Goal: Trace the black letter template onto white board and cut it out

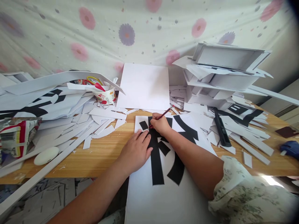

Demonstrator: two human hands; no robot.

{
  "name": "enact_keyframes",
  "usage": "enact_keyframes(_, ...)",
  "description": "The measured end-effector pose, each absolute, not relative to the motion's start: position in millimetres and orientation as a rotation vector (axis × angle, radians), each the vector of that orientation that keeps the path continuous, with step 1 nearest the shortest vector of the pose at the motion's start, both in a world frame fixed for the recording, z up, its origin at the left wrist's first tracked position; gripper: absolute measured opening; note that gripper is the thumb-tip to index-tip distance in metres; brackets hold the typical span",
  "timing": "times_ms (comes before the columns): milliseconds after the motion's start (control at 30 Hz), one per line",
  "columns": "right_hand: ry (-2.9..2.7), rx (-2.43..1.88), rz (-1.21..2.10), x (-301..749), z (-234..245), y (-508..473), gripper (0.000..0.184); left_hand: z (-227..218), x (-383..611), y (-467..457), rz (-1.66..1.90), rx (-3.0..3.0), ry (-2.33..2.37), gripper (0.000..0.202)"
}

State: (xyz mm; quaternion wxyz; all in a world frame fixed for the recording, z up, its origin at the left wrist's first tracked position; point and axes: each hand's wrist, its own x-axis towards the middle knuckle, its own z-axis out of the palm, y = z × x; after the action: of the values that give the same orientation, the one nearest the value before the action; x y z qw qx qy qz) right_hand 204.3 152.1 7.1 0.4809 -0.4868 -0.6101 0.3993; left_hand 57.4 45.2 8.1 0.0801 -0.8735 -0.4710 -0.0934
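A white board (144,199) with a large black cut-out character (161,155) on it lies in front of me, hanging over the table's near edge. My left hand (136,152) rests flat on the character's left stroke, fingers spread. My right hand (160,125) is closed round a red pencil (164,113), whose tip touches the character's upper left edge by my left fingertips.
White foam-board offcuts (93,124) and printed black sheets (39,104) are heaped at left. A paper cup with scissors (105,93) and a blank white sheet (144,87) stand behind. Stacked white boards (224,71), a black utility knife (220,129) and a blue object (291,147) are at right.
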Motion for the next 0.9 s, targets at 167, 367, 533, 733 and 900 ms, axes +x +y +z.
enact_keyframes(167,-1.481,-1.167,1.040,209,10,151,0.012,8,57,45,-0.301,-2.618,-1.407,0.047)
enact_keyframes(367,-1.399,-1.137,1.111,212,9,148,0.019,8,57,45,-0.318,-2.631,-1.418,0.046)
enact_keyframes(533,-1.389,-1.134,1.187,211,16,149,0.027,9,58,45,-0.337,-2.656,-1.418,0.046)
enact_keyframes(733,-1.539,-1.109,1.282,199,22,161,0.023,11,57,44,-0.338,-2.674,-1.457,0.047)
enact_keyframes(900,-1.516,-1.116,1.213,194,15,162,0.021,10,58,44,-0.340,-2.692,-1.475,0.048)
